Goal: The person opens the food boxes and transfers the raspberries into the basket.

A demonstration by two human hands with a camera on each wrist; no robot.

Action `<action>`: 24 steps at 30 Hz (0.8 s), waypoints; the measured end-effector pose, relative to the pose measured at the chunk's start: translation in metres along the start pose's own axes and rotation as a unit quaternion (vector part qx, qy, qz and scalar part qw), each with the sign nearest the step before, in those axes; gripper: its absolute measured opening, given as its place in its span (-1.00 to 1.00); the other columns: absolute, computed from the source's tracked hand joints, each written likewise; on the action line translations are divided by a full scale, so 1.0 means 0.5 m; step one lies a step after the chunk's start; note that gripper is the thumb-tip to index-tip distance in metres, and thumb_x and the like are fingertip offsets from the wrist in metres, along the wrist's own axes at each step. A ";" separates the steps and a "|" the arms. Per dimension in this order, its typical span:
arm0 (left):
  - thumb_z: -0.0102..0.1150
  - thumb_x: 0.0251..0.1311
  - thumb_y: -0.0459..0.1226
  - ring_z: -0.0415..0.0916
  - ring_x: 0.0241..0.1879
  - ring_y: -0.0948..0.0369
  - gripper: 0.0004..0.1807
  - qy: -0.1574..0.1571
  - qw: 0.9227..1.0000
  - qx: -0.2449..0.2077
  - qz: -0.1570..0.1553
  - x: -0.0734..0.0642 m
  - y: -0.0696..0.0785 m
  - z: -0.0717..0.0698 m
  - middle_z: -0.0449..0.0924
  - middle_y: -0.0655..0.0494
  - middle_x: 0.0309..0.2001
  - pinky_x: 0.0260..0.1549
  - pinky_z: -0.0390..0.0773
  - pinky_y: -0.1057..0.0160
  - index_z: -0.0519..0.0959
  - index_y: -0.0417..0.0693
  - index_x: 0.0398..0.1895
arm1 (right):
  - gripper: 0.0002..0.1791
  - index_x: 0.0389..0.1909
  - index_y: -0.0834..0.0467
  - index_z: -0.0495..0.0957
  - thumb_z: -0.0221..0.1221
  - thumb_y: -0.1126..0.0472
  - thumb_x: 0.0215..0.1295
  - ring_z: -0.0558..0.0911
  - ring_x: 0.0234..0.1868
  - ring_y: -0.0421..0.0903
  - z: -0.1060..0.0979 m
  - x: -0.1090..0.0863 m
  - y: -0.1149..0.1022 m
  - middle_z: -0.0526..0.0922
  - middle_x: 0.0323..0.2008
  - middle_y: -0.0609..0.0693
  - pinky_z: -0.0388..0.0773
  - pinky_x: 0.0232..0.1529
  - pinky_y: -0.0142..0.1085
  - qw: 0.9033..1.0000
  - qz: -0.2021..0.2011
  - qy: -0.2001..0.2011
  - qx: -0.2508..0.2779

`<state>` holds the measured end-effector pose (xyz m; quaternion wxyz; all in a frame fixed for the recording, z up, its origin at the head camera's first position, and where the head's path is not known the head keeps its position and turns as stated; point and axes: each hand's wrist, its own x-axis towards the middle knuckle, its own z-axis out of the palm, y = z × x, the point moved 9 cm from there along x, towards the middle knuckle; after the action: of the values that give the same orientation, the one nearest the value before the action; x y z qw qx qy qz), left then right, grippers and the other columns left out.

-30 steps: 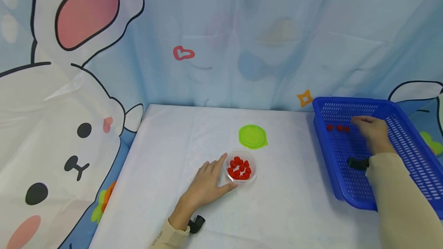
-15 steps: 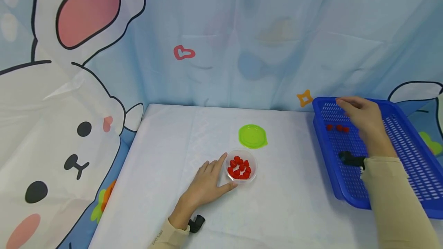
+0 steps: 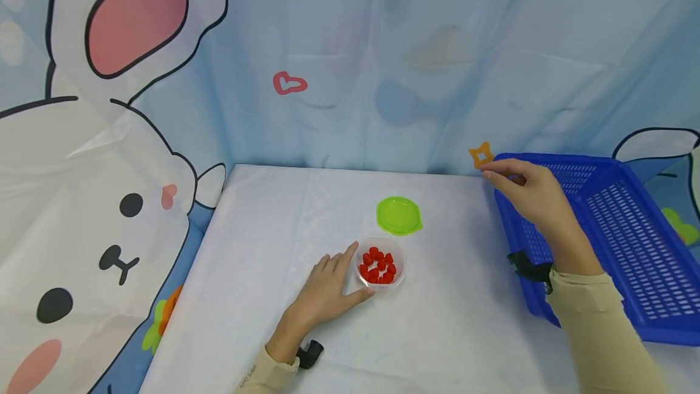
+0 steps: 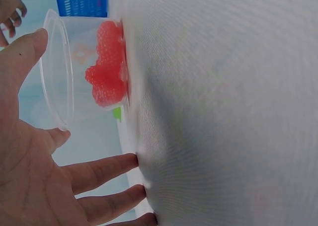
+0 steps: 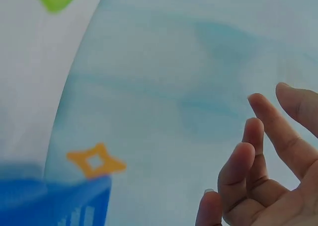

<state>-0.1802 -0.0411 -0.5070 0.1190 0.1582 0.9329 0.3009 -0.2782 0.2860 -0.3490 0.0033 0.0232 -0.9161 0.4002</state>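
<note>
A clear plastic cup (image 3: 403, 260) stands upright on the table with several red raspberries (image 4: 109, 67) at its bottom. My left hand (image 3: 322, 297) lies to its left, thumb and index fingertip touching the rim, the other fingers spread with their tips on the cloth. Over the left edge of the blue basket (image 3: 645, 260) is my right hand (image 3: 533, 193), thumb and index tips close together. In the right wrist view a gap shows between those tips and no thing is seen in them. The hand hides the part of the basket where red raspberries lay.
A round green lid (image 3: 399, 216) lies flat behind the cup. White cloth covers the table (image 3: 262, 230). Behind the table hangs a blue curtain (image 3: 350, 108) with a large rabbit print at left.
My right hand has risen from inside the basket and moved left to its edge, covering the three raspberries seen there before. The left hand and the cup have stayed in place.
</note>
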 end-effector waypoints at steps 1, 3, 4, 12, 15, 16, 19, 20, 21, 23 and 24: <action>0.13 0.18 0.34 0.08 0.44 -0.21 0.06 0.000 1.000 0.000 0.001 0.000 0.000 0.000 0.23 -0.15 0.45 0.40 0.05 -0.15 -0.06 0.19 0.63 | -0.40 0.24 0.07 0.57 0.07 -0.26 0.42 0.44 -0.20 0.00 0.010 -0.004 -0.010 0.47 0.21 0.06 0.39 -0.40 -0.25 1.000 -0.007 -0.006 0.003; 0.14 0.18 0.34 0.09 0.44 -0.21 0.06 0.001 1.000 0.001 0.002 0.000 0.001 -0.001 0.24 -0.15 0.45 0.40 0.06 -0.15 -0.06 0.19 0.63 | -0.46 0.22 0.07 0.59 0.09 -0.21 0.44 0.44 -0.18 0.02 0.032 -0.013 -0.030 0.48 0.17 0.03 0.39 -0.39 -0.24 1.000 -0.024 -0.017 0.010; 0.14 0.18 0.34 0.09 0.44 -0.22 0.06 0.002 1.000 -0.001 0.001 -0.001 0.001 -0.002 0.24 -0.15 0.45 0.39 0.06 -0.15 -0.05 0.19 0.63 | -0.49 0.20 0.07 0.60 0.10 -0.18 0.45 0.44 -0.19 0.02 0.043 -0.017 -0.040 0.49 0.14 0.02 0.40 -0.39 -0.23 0.999 -0.034 -0.020 0.014; 0.14 0.19 0.34 0.09 0.44 -0.23 0.05 0.003 1.000 -0.001 0.003 -0.003 0.002 -0.003 0.23 -0.18 0.45 0.39 0.07 -0.17 -0.04 0.18 0.62 | -0.70 0.05 0.10 0.69 0.20 0.05 0.45 0.43 -0.27 -0.01 0.136 -0.043 -0.093 0.56 -0.08 0.02 0.43 -0.40 -0.23 0.991 -0.124 -0.032 0.027; 0.14 0.19 0.34 0.09 0.44 -0.22 0.05 0.004 1.000 0.002 0.004 -0.003 0.002 -0.003 0.24 -0.18 0.44 0.39 0.06 -0.16 -0.04 0.17 0.62 | -0.74 0.03 0.13 0.70 0.22 0.12 0.43 0.39 -0.27 0.00 0.172 -0.051 -0.098 0.54 -0.17 0.03 0.41 -0.43 -0.23 0.989 -0.138 -0.046 0.035; 0.14 0.19 0.34 0.09 0.44 -0.22 0.05 0.004 1.000 0.002 0.004 -0.003 0.002 -0.003 0.24 -0.18 0.44 0.39 0.05 -0.16 -0.04 0.17 0.63 | -0.74 0.02 0.14 0.70 0.23 0.14 0.42 0.39 -0.28 0.00 0.183 -0.052 -0.098 0.54 -0.19 0.03 0.40 -0.44 -0.22 0.988 -0.142 -0.049 0.036; 0.13 0.19 0.35 0.09 0.44 -0.22 0.06 0.004 1.000 0.001 0.001 -0.004 0.001 -0.003 0.23 -0.18 0.45 0.39 0.06 -0.16 -0.05 0.18 0.63 | -0.77 -0.01 0.14 0.72 0.27 0.17 0.39 0.38 -0.27 -0.01 0.213 -0.056 -0.094 0.56 -0.21 0.02 0.39 -0.44 -0.22 0.987 -0.145 -0.057 0.040; 0.13 0.18 0.35 0.08 0.44 -0.23 0.06 0.004 1.000 0.000 0.000 -0.004 0.001 -0.003 0.23 -0.18 0.45 0.39 0.06 -0.17 -0.05 0.19 0.63 | -0.78 -0.03 0.13 0.73 0.28 0.18 0.38 0.38 -0.27 -0.01 0.223 -0.058 -0.091 0.57 -0.21 0.01 0.39 -0.44 -0.23 0.987 -0.144 -0.060 0.041; 0.13 0.18 0.35 0.08 0.44 -0.23 0.06 0.004 1.000 0.000 -0.002 -0.004 0.000 -0.003 0.23 -0.18 0.45 0.39 0.06 -0.17 -0.05 0.19 0.63 | -0.79 -0.04 0.12 0.73 0.29 0.19 0.36 0.39 -0.28 -0.01 0.232 -0.060 -0.089 0.57 -0.21 0.01 0.40 -0.44 -0.23 0.987 -0.143 -0.063 0.044; 0.13 0.18 0.36 0.08 0.43 -0.24 0.06 0.004 1.000 0.001 -0.004 -0.005 -0.001 -0.003 0.23 -0.18 0.45 0.39 0.06 -0.18 -0.05 0.20 0.63 | -0.81 -0.07 0.12 0.74 0.31 0.21 0.34 0.38 -0.28 -0.02 0.251 -0.064 -0.082 0.56 -0.21 0.00 0.40 -0.42 -0.24 0.986 -0.141 -0.071 0.052; 0.13 0.17 0.36 0.08 0.43 -0.24 0.06 0.004 1.000 0.001 -0.005 -0.005 -0.001 -0.003 0.23 -0.18 0.45 0.38 0.07 -0.18 -0.05 0.20 0.63 | -0.81 -0.08 0.13 0.74 0.32 0.22 0.33 0.38 -0.27 -0.02 0.260 -0.065 -0.078 0.56 -0.22 0.00 0.40 -0.41 -0.24 0.986 -0.141 -0.074 0.053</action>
<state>-0.1786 -0.0431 -0.5057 0.1167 0.1529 0.9343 0.3002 -0.2421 0.1656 -0.4094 -0.0098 0.1816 -0.8788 0.4412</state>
